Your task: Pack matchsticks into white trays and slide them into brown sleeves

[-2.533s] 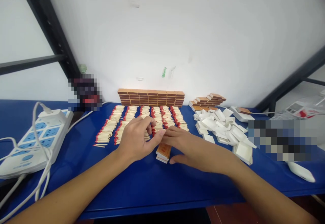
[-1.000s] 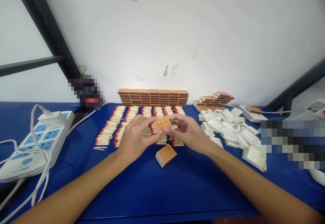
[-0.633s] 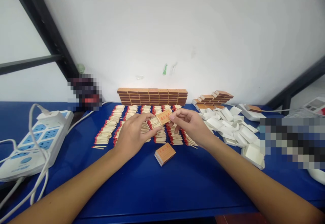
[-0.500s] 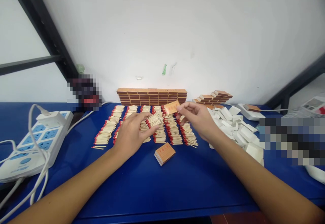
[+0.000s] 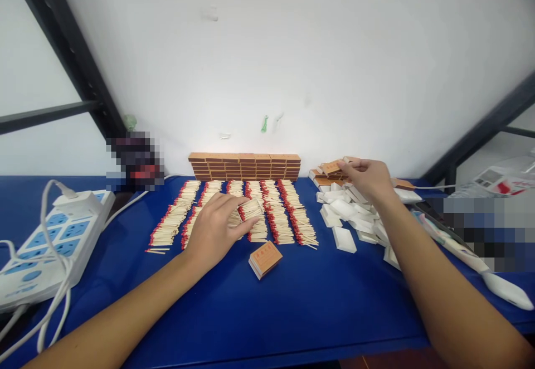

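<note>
My left hand point(image 5: 215, 227) is closed on a white inner tray filled with red-tipped matches point(image 5: 249, 210), held low over the rows of loose matches point(image 5: 271, 213) on the blue table point(image 5: 234, 307). My right hand point(image 5: 368, 178) reaches to the far right and pinches an orange matchbox sleeve point(image 5: 333, 167) at the small pile of orange sleeves point(image 5: 324, 178) by the wall. A closed orange matchbox point(image 5: 266, 258) lies on the table in front of the matches.
A long stack of orange boxes point(image 5: 244, 166) lines the wall. Several empty white trays point(image 5: 351, 213) lie at the right. A white power strip with cables point(image 5: 50, 235) sits at the left. A white device point(image 5: 501, 294) lies at the right edge.
My hands pulled the orange sleeve off the filled tray. The right hand carried the sleeve to the right rear pile while the left stayed over the matches with the tray.
</note>
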Demonstrator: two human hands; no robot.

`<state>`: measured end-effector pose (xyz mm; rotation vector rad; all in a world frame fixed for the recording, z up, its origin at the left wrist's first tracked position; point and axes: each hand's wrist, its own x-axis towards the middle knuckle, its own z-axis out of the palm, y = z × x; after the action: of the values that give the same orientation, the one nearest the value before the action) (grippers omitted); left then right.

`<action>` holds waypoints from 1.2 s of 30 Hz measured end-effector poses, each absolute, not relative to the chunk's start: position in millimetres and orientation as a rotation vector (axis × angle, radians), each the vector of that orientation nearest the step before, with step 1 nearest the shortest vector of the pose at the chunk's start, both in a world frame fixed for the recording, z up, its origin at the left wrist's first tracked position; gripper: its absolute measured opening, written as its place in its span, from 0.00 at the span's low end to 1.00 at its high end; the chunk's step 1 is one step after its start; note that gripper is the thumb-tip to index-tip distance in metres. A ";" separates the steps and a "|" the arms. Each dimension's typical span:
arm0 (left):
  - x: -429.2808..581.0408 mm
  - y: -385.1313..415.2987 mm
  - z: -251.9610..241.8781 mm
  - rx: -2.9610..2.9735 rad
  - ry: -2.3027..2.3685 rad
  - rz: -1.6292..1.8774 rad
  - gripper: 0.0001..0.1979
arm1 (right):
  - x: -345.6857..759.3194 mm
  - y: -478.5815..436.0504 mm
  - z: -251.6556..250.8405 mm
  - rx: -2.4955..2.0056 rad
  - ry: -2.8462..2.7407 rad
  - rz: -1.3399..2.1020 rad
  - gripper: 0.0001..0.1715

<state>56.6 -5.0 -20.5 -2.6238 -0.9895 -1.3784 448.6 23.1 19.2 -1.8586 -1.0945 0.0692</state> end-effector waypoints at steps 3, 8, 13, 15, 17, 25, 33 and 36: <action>56.7 -4.6 -21.6 -2.622 -0.989 -1.389 0.17 | 440.6 35.0 22.0 -2.085 -1.269 -0.078 0.17; 56.3 -4.7 -20.8 -2.625 -1.016 -1.394 0.17 | 424.4 61.1 31.1 -2.349 -1.481 -0.191 0.18; 56.1 -5.9 -20.2 -2.651 -1.025 -1.380 0.16 | 411.6 79.6 23.7 -2.463 -1.576 -0.197 0.17; 55.8 -5.9 -20.8 -2.654 -1.031 -1.372 0.16 | 407.4 79.9 18.5 -2.486 -1.605 -0.251 0.19; 55.5 -5.4 -21.6 -2.654 -1.028 -1.375 0.16 | 405.0 76.8 14.4 -2.484 -1.659 -0.294 0.21; 55.3 -5.2 -23.5 -2.672 -1.007 -1.361 0.16 | 407.8 71.8 3.6 -2.412 -1.909 -0.326 0.15; 55.5 -5.5 -21.6 -2.677 -1.009 -1.357 0.16 | 404.5 80.4 -4.3 -2.406 -1.954 -0.388 0.16; 55.5 -5.2 -22.2 -2.675 -1.010 -1.346 0.16 | 403.3 82.1 -5.7 -2.395 -1.967 -0.393 0.16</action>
<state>55.5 -5.2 -22.2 -2.6747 -1.0098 -1.3462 403.3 82.1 -5.7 -2.3949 -1.9670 -0.3934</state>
